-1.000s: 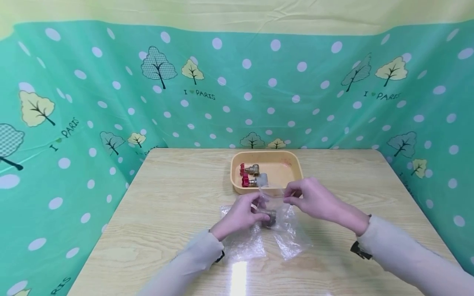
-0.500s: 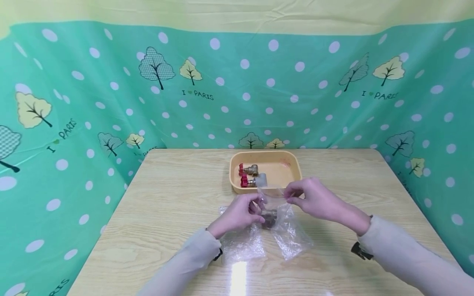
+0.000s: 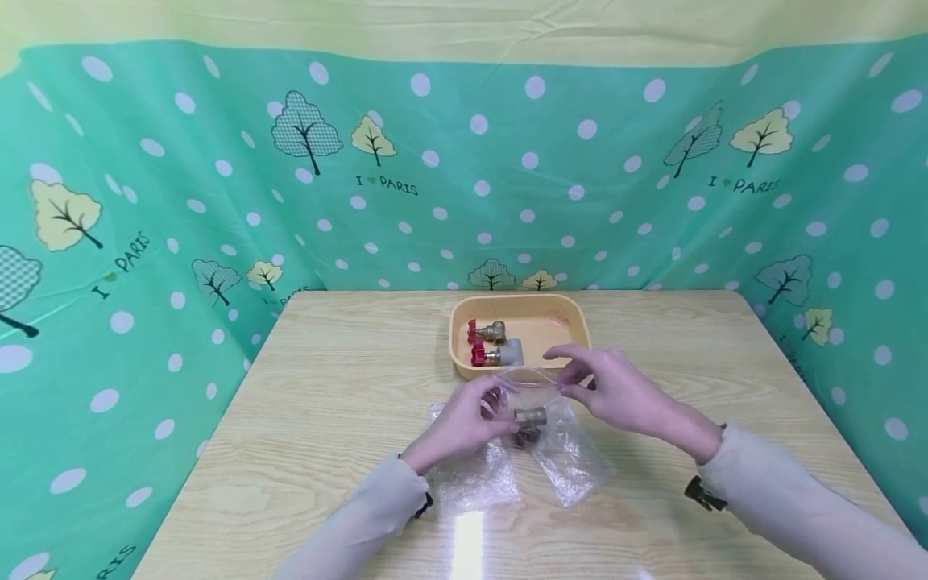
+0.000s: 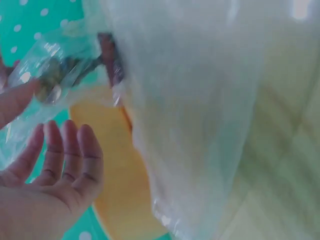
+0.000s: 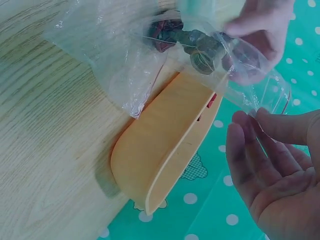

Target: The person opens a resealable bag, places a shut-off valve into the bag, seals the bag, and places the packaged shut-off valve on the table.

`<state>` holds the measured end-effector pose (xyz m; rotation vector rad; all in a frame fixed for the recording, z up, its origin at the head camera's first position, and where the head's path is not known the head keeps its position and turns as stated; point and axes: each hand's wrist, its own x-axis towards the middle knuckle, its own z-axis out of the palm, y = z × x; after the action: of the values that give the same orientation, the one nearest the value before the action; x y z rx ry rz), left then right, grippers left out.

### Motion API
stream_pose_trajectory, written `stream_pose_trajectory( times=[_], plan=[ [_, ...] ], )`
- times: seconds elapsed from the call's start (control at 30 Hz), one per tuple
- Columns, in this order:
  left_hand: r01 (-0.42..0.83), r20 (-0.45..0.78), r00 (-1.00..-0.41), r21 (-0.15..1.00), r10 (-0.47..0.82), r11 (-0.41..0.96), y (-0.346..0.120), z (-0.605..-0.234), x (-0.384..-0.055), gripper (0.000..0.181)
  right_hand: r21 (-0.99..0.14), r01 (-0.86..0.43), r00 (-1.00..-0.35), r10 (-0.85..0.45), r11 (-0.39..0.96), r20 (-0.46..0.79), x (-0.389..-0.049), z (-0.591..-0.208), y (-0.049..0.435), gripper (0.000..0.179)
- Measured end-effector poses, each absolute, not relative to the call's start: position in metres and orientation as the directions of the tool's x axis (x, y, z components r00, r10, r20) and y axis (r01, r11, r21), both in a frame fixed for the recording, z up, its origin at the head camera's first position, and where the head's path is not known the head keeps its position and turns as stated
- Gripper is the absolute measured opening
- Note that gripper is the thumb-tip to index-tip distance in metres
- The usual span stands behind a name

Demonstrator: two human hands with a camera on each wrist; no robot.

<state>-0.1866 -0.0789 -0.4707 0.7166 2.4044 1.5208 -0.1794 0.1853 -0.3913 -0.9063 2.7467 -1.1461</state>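
Observation:
A clear zip bag point(image 3: 507, 396) hangs between my hands, its mouth bowed apart at the top. Inside it lies a brass valve point(image 5: 202, 52) with a dark red handwheel point(image 5: 166, 31). My left hand point(image 3: 464, 423) holds the bag's left side, with the thumb against the plastic beside the valve; the left wrist view shows this left hand point(image 4: 55, 170) with its other fingers bent below the bag. My right hand point(image 3: 616, 388) pinches the right corner of the mouth between thumb and fingertips, plain in the right wrist view, where the right hand point(image 5: 280, 165) is at lower right.
Just behind the hands stands a yellow tray point(image 3: 554, 326) holding a brass valve point(image 3: 493, 332) and a grey-bodied valve point(image 3: 510, 353), both with red handwheels. Flat clear plastic bags point(image 3: 478, 483) lie on the wooden table point(image 3: 326, 387) under the hands. A green curtain point(image 3: 406, 145) surrounds the table.
The bag's mouth has spread wider and shows as a loop. My right forefinger has lifted and straightened; my left hand has shifted slightly left, and the valve appears more upright.

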Motion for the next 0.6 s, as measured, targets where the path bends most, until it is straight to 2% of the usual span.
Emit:
stream_pose_trajectory(
  times=[0.17,0.37,0.47,0.6],
  plan=[
    [0.313,0.133,-0.864,0.897,0.486,0.311,-0.089,-0.457,-0.187,0.03,-0.66,-0.489,-0.842,-0.506,0.571,0.186,-0.181,-0.392,0.186,0.048],
    [0.373,0.219,-0.887,0.858,0.407,0.352,-0.092,-0.446,-0.185,0.009,-0.67,-0.469,-0.858,-0.477,0.575,0.192,-0.181,-0.394,0.186,0.043],
    [0.388,0.236,-0.889,0.843,0.392,0.372,-0.092,-0.442,-0.182,0.007,-0.68,-0.454,-0.865,-0.466,0.576,0.184,-0.181,-0.396,0.186,0.039],
    [0.361,0.198,-0.891,0.854,0.408,0.374,-0.091,-0.441,-0.178,0.018,-0.675,-0.438,-0.874,-0.455,0.593,0.168,-0.182,-0.399,0.189,0.022]
  ],
)
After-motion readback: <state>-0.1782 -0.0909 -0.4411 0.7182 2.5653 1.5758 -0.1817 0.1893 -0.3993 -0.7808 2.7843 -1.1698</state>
